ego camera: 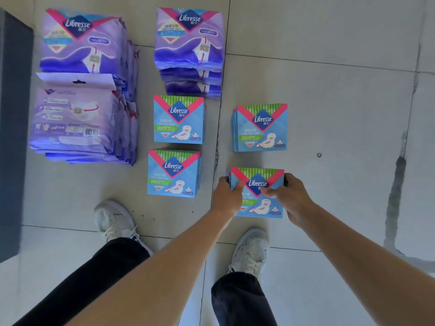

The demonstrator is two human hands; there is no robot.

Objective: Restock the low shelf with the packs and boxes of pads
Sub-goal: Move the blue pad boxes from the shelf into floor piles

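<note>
The left shoe (113, 220) and right shoe (250, 250), both white, stand on the tiled floor (341, 114). At 12 o'clock from the right shoe, just ahead of it, both hands clasp a blue stack (259, 208) of boxes. The left hand (227, 194) curls its fingers round the stack's left edge, with the thumb on the top box. The right hand (290, 198) grips the right edge the same way, its thumb across the logo. I cannot tell whether the stack sits on the floor or is just off it.

At 12 o'clock from it, apart, lies a second stack (261, 128). At 9 o'clock is a third stack (174, 174), and at 10 o'clock a fourth stack (179, 120). Beyond the fourth, right against it, purple packs (189, 43) are piled face up. Further out at 10 o'clock are a back-up heap (75, 118) and, behind it, a face-up heap (80, 41). A dark panel (11, 137) runs along the far left.
</note>
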